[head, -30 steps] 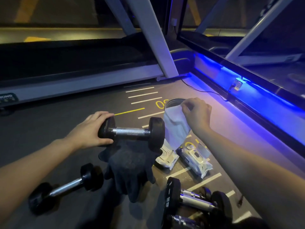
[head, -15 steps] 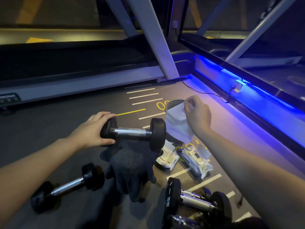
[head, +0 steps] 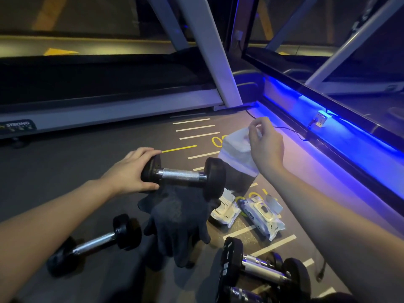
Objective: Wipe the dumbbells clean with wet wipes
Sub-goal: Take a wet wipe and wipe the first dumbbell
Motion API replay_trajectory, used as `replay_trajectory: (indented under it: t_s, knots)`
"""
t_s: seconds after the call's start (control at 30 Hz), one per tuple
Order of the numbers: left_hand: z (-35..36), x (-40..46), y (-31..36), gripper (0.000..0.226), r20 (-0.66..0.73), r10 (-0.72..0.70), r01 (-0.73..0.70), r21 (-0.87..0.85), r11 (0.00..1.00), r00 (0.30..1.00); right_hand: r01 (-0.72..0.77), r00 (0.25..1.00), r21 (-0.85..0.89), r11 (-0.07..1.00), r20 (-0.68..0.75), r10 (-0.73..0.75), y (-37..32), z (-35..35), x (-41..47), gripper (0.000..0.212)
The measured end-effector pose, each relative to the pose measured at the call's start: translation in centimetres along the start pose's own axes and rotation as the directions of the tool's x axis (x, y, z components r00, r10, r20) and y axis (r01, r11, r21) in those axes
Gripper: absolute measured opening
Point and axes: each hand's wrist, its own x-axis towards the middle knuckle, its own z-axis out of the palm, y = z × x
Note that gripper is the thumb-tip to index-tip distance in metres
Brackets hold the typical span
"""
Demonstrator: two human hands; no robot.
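My left hand (head: 129,171) grips the left black head of a small dumbbell (head: 183,174), holding it level above a dark glove (head: 177,217) on the floor. My right hand (head: 264,145) pinches the top edge of a white wet wipe (head: 236,154), which hangs spread out just behind the dumbbell's right head. Two wet wipe packs (head: 260,213) lie on the floor below the wipe, flaps open. Another small dumbbell (head: 94,243) lies at the lower left. Two larger dumbbells (head: 262,274) lie at the bottom right.
A treadmill base (head: 109,112) runs along the far side, with its white upright (head: 209,51) slanting up. A blue-lit ledge (head: 349,136) with a cable and socket runs along the right. The floor (head: 65,160) has white and yellow line markings.
My right hand has lifted the wet wipe higher and spread it out; the round tin behind it is now hidden. My left hand keeps the dumbbell in the same place.
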Motion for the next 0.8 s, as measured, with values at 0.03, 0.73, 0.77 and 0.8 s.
replay_trajectory:
  t_s: [0.03, 0.73, 0.77, 0.8]
  knots:
    - [-0.1, 0.0, 0.1, 0.103, 0.001, -0.003, 0.003, 0.001, 1.000, 1.000, 0.002, 1.000, 0.027, 1.000, -0.011, -0.002, -0.7, 0.0, 0.1, 0.007]
    - [-0.7, -0.5, 0.0, 0.120, 0.019, -0.006, 0.008, -0.067, 0.998, 1.000, 0.147, 0.971, 0.238, 0.960, 0.150, -0.185, -10.5, 7.3, -2.8, 0.005]
    - [-0.8, -0.5, 0.0, 0.123, 0.024, -0.015, 0.017, -0.070, 0.997, 1.000, 0.139, 0.970, 0.257, 0.956, 0.159, -0.184, -10.7, 7.6, -2.8, 0.006]
    - [-0.8, -0.5, 0.0, 0.126, 0.029, -0.028, 0.030, -0.075, 0.997, 0.999, 0.130, 0.968, 0.280, 0.951, 0.172, -0.183, -10.9, 8.0, -2.9, 0.006]
